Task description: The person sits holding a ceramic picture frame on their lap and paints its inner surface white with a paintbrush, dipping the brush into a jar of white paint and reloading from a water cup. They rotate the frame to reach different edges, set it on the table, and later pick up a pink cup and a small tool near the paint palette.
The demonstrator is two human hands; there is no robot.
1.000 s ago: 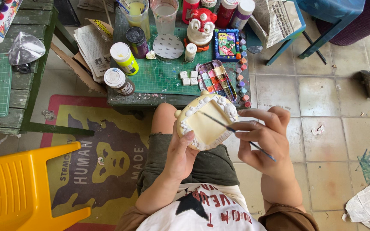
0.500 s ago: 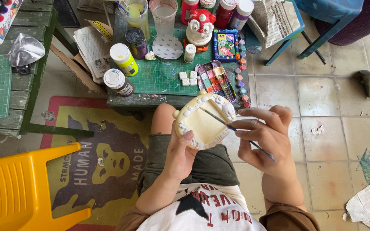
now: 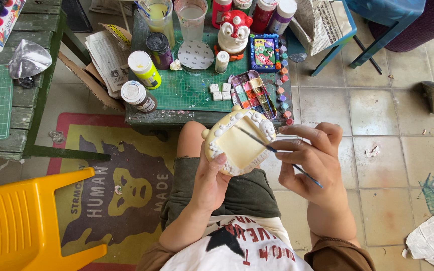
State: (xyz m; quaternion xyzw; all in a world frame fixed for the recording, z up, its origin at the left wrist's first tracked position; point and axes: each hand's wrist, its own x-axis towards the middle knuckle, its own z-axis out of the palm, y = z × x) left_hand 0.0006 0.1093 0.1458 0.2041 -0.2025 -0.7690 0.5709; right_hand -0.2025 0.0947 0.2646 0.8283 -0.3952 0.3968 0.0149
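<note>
Green mat table (image 3: 187, 93) ahead, paint palette (image 3: 251, 90) near; left hand (image 3: 212, 178) grips cream frame (image 3: 238, 145), right hand (image 3: 310, 158) pinches brush (image 3: 272, 149).

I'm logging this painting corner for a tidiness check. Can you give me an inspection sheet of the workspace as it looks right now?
Surface: small low table with a green cutting mat, crowded.
Job's things: cream plaster frame with white bumps on its rim, held over the lap; thin paintbrush with its tip over the frame.
Clutter: paint bottles, two cups of water, watercolour palette, painted clown figure, newspaper.
Grippers: left hand grips the frame's lower edge; right hand holds the brush.
Cables: nothing seen.
Surroundings: yellow plastic chair, printed rug, tiled floor with crumpled paper.
</note>
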